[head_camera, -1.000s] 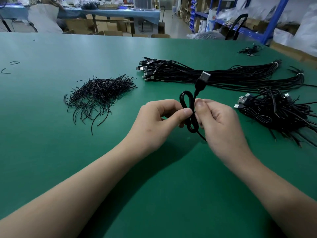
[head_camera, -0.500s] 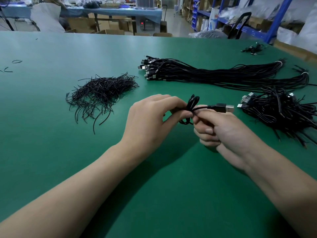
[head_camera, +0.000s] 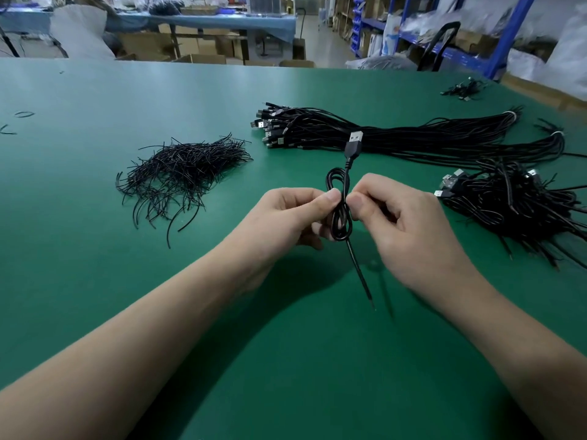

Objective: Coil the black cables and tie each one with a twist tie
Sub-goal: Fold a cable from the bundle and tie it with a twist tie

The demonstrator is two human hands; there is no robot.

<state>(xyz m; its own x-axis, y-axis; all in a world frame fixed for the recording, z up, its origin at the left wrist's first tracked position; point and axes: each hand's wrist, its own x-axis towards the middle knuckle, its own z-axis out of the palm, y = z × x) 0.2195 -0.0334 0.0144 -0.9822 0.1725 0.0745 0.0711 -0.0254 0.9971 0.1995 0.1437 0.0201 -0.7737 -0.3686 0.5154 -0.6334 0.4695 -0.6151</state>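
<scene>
Since half a second ago the coiled cable [head_camera: 343,204] has swung from lying sideways to standing upright between the hands. Its USB plug [head_camera: 354,142], which pointed right before, now points up and away from the person. The right hand [head_camera: 403,227] has rolled over, knuckles up. The left hand [head_camera: 286,217] has barely shifted. Both hands pinch the coil at its narrow waist, thumb tips facing each other with the cable between them, the other fingers curled underneath. The coil is a small figure-eight, one loop above the thumbs, one below, held above the green table [head_camera: 95,281] near the middle of the view. A loose tail [head_camera: 359,271] hangs down from the lower loop toward the person, its tip just above or on the table, cannot tell which. Whether a twist tie is already at the pinch is hidden by the thumbs. The twist tie pile [head_camera: 184,166] lies left of the hands, well apart. A long bundle of straight cables [head_camera: 413,144] lies behind the hands, plugs at its left end. A messy cable heap [head_camera: 514,211] sits just right of the right hand. A small cable cluster [head_camera: 463,88] lies at the far right edge.
</scene>
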